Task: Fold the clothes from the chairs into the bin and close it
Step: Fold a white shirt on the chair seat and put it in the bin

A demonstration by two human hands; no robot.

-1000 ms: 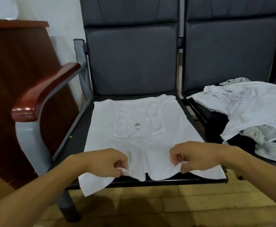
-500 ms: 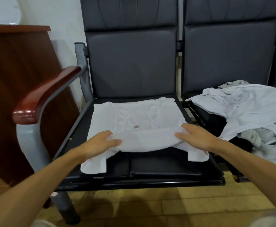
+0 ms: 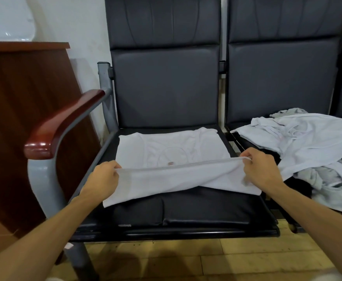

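1. You are looking down at a wooden floor (image 3: 226, 258) along the bottom of the frame. A row of dark padded chairs stands on it against a pale wall. No bin shows anywhere.
2. Nearest you, at lower centre, the front part of the left seat (image 3: 186, 213) lies uncovered.
3. Just beyond that, your left hand (image 3: 103, 177) sits left of centre. Its fingers are curled tight and pinch the left corner of the white shirt (image 3: 176, 177).
4. Your right hand (image 3: 261, 169) sits right of centre at about the same depth. Its thumb and fingers are clamped on the shirt's right corner.
5. This is the relation that matters. The lifted hem runs side to side across mid-frame, taut between your two hands, and neither hand is nearer to it than the other.
6. The rest of the shirt lies flat on the seat beyond your fingers, toward the chair back (image 3: 166, 82). Its small label (image 3: 170, 163) is just past the hem. The fold therefore probably wants to travel straight away from you, with both corners moving evenly so the edge lands square.
7. Farther right, a pile of clothes (image 3: 308, 142) in white and grey waits unfolded on the next seat, apart from the shirt.
8. At upper left stand a red-brown armrest (image 3: 60, 126) and a wooden cabinet (image 3: 20, 98).
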